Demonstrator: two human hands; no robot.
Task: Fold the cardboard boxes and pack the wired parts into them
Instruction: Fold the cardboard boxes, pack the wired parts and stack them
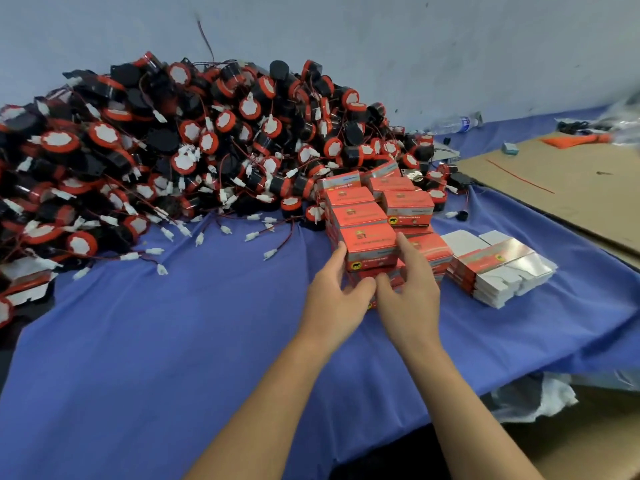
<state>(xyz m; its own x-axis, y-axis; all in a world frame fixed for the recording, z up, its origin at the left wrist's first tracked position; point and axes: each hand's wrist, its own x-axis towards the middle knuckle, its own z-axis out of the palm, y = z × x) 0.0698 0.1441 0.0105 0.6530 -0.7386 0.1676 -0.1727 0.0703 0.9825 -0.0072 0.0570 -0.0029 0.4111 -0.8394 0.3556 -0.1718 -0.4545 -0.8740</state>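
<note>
Left hand [332,292] and right hand [412,289] grip a closed red cardboard box [369,245] between them, fingers up its sides and thumbs at its lower front. It sits at the near end of a cluster of packed red boxes [381,199]. Just to the right lies a stack of flat unfolded cartons [498,268]. A large heap of black-and-red round wired parts [173,150] with white plugs fills the left. All of it rests on a blue cloth [173,341]. A cardboard sheet [571,188] and a plastic bottle [453,124] lie far right.
</note>
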